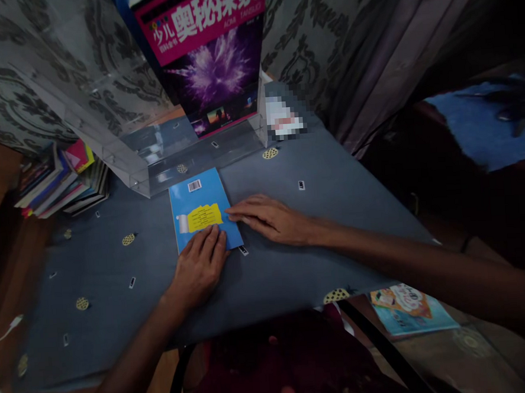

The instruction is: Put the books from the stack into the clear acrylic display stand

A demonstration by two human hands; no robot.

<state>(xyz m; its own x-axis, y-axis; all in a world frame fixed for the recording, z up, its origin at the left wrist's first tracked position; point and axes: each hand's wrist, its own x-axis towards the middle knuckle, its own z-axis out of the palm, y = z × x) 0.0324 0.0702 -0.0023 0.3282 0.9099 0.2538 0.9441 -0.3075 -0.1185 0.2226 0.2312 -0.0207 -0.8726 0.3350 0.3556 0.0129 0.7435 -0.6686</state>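
Observation:
A small blue book [204, 191] lies flat on the cloth-covered table, barcode at its far end and a yellow text panel in the middle. Across its near edge rests my left hand [202, 262], palm down, fingers stretched over the cover. My right hand [275, 219] comes in from the right, its fingers extended and their tips touching the book's right edge. Neither hand grips it. Behind the book stands a clear acrylic rack [143, 177], holding a tall book [219, 74] with a purple burst on its cover.
Several stacked books [72, 184] sit at the table's far left. The table [335, 216] wears a grey-blue cloth with pineapple prints. A pixelated white item [284, 115] is right of the rack. Below the right edge lies another book [412, 312]. White cables [12, 324] show at left.

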